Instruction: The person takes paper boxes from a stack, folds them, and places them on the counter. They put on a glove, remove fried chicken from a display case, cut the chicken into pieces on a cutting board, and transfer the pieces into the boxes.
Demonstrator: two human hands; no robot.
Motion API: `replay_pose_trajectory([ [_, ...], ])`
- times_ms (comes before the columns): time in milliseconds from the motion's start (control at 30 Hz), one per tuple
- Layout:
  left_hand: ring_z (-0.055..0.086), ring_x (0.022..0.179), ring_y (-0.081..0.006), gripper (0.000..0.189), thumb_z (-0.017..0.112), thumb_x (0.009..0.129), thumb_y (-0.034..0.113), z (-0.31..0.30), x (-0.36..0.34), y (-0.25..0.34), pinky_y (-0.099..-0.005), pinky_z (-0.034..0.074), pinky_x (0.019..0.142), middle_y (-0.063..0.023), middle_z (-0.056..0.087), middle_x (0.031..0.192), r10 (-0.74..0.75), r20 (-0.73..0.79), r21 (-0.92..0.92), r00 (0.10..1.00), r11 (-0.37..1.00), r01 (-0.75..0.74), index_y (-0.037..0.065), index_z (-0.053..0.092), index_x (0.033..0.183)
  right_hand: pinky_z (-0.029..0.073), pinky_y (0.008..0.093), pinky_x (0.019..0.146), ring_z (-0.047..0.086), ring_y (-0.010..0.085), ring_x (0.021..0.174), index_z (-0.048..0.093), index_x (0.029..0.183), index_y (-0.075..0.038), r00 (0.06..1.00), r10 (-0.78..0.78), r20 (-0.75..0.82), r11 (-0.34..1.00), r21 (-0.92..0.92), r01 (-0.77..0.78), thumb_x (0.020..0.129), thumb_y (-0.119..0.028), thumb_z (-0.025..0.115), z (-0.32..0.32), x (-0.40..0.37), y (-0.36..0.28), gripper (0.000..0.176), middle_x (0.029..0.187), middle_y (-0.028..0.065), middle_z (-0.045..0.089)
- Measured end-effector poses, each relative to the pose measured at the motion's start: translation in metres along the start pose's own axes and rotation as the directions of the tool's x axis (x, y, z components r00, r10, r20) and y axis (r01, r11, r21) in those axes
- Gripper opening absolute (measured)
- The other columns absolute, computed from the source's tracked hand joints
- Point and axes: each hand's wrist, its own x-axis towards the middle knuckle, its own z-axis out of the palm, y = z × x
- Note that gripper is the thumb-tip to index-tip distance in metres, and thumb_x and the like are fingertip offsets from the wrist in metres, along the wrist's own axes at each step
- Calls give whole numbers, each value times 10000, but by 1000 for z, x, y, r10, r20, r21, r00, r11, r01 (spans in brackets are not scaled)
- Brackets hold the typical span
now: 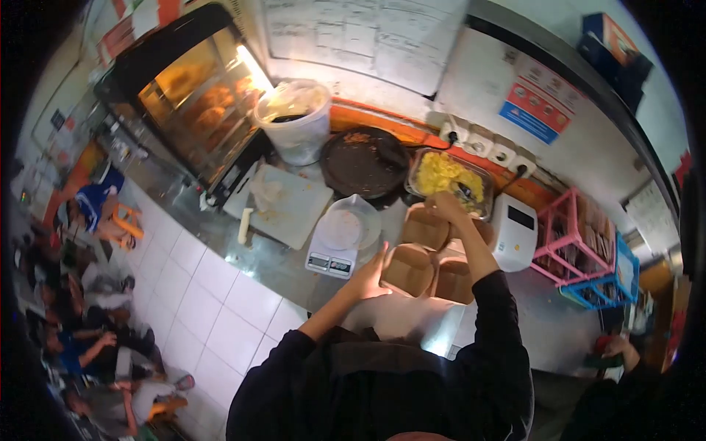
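Four brown boxes (408, 272): open, grouped on the metal counter (533, 316)
Left hand (368, 279): fingers spread, unclenched, at the side of the near-left box
Right hand (443, 208): fingers bunched above the far boxes, beside the yellow food (440, 175); cannot tell whether it grasps anything
Kitchen scale (331, 263): left of the boxes, under a clear bowl (343, 226)

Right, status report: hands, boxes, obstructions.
Left hand against one open brown cardboard box. Right hand beside yellow food in clear plastic tray, grip unclear. White digital scale left of it, not blocking.
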Motion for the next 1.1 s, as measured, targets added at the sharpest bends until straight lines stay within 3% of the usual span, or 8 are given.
replay_pose_trajectory([
  [200,504,1117,-376,733,724,662,95,-74,-23,8,-405,422,951,-210,495,1230,-98,-216,123,971,984,127,27,394,1313,464,433,843,592,342,984,593,1173,-94,993,61,-102,928,-359,-94,685,-127,706,-47,-5,-73,502,1006,153,649],
  [400,543,1000,-336,370,578,694,-49,-272,-55,-127,-417,454,874,-156,565,1038,-85,-614,425,784,802,420,69,596,1044,438,412,881,585,328,971,564,1211,-72,982,-179,-66,982,55,183,761,-221,672,-76,26,-196,486,981,122,653],
  [633,534,984,-307,190,663,685,86,-380,-44,-279,-425,450,804,-119,577,972,156,-231,753,960,653,74,80,608,867,487,412,741,630,330,800,591,1185,-100,940,-218,261,946,293,138,800,-220,656,5,108,-337,409,870,161,659],
  [733,557,919,-293,165,684,708,151,-392,-31,-265,-428,450,759,-95,598,870,123,-309,569,943,819,79,71,612,833,478,407,691,622,314,696,586,1212,-140,935,-156,318,922,387,22,832,-210,631,73,135,-377,389,811,157,663],
  [800,574,772,-289,137,676,752,163,-390,-22,-241,-414,447,676,-84,592,751,194,-365,474,911,880,3,64,614,825,463,376,629,577,253,594,590,1208,-103,985,-123,120,787,616,23,870,-191,574,119,144,-408,350,679,127,613],
  [900,566,686,-283,116,678,763,142,-389,-26,-184,-392,438,620,-87,579,723,301,-365,377,881,913,-155,58,629,826,391,275,499,491,131,517,470,1343,-70,974,227,-1,473,874,-109,903,-149,536,147,156,-452,452,566,26,503],
  [1000,546,642,-259,112,690,758,116,-380,-39,-151,-372,422,580,-72,553,697,399,-362,364,843,893,-266,57,654,845,322,220,465,401,80,488,477,1319,-62,922,361,141,-9,989,-147,923,-151,501,168,169,-445,407,549,-32,405],
  [1100,520,610,-235,130,703,750,106,-368,-59,-145,-361,403,556,-56,524,669,408,-354,317,842,899,-302,61,670,867,345,227,497,455,78,580,509,1032,-87,825,557,96,-437,878,194,930,-153,530,154,172,-458,124,692,-7,483],
])
